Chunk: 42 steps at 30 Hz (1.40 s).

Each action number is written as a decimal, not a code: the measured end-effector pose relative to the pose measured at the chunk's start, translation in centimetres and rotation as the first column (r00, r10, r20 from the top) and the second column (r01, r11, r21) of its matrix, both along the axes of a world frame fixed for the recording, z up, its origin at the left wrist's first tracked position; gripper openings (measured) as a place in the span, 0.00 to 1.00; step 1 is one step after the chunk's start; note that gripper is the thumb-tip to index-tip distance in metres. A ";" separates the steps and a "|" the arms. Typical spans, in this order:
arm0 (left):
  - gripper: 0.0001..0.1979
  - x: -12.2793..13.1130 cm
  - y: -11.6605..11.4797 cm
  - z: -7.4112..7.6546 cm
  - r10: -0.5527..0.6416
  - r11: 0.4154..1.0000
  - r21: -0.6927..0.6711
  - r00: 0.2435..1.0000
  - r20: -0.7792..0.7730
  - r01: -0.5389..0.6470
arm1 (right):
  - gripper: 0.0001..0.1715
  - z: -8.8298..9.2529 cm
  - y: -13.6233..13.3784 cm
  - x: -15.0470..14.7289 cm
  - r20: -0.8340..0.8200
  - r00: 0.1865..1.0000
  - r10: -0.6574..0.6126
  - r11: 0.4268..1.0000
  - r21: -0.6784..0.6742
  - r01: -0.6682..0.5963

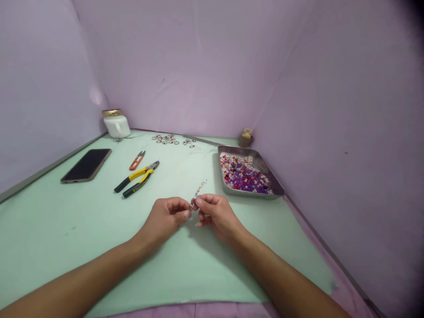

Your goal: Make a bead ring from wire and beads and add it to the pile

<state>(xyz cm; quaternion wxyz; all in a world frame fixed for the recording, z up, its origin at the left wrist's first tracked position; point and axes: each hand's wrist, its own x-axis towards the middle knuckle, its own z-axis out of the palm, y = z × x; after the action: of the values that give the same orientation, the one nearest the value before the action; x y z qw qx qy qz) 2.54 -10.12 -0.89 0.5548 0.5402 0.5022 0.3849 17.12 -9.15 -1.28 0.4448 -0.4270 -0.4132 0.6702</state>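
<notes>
A short strand of small beads [199,188], pale toward its far end and reddish near my fingers, is pinched between both hands above the green tabletop [109,247]. My left hand [168,216] is closed, thumb and forefinger gripping the near end of the strand. From the other side my right hand [215,213] pinches it a little farther along, its lower fingers curled. The pale end sticks up and away, past the fingertips. Fingers cover part of the near end, so how it is joined cannot be made out.
A metal tray [251,194] of mixed beads stands to the right. Left lie pliers [137,177], orange thread snips [137,160] and a phone [86,166]. Farther back are a white jar [117,126], several beaded rings [165,139] and a small brown container [245,138]. Fabric walls enclose the table.
</notes>
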 end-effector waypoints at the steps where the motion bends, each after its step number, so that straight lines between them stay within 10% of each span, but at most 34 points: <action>1: 0.01 0.0 0.0 0.0 0.001 1.000 0.009 1.000 -0.005 -0.001 | 0.13 0.0 0.0 0.0 0.011 1.000 -0.004 1.000 0.002 0.004; 42: 0.03 0.0 -0.1 1.0 0.050 0.998 -0.026 0.999 -0.003 -0.050 | 0.05 0.7 -0.6 -0.2 0.321 0.947 -0.005 0.985 0.167 -0.051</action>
<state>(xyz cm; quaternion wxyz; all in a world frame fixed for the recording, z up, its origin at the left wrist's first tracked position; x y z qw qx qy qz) 2.53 -10.21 0.15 0.5513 0.5207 0.5213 0.3914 16.88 -9.71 -0.62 0.3995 -0.4846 -0.5416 0.5588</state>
